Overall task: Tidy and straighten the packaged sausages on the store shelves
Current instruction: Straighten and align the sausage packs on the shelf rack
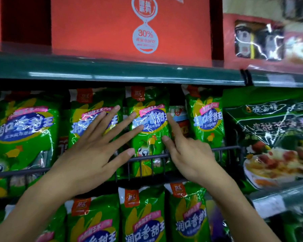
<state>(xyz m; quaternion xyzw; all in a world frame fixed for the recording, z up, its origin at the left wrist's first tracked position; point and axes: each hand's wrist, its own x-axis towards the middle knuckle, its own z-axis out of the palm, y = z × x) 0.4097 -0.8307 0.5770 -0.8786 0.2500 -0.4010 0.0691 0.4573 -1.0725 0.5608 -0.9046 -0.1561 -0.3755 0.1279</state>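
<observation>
Sausage packs (150, 130): four upper, three lower

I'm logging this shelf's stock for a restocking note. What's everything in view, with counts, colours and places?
green sausage packs, middle shelf: four fully seen, bright green with blue and pink labels, standing behind the wire rail; a sliver of another at far left.
green sausage packs, lower shelf: at least three, same green, below the rail.
wire rail: one, dark, along the middle shelf front.
dark green bag: one, food photo on it, right of the sausage packs.
red box: one, "30%" printed in white, top shelf.
windowed red package: one, blurred, top right.
shelf edge: one, dark green, under the red box.
left hand: fingers spread flat on two middle packs.
right hand: forefinger and thumb touching the third pack's right edge.
</observation>
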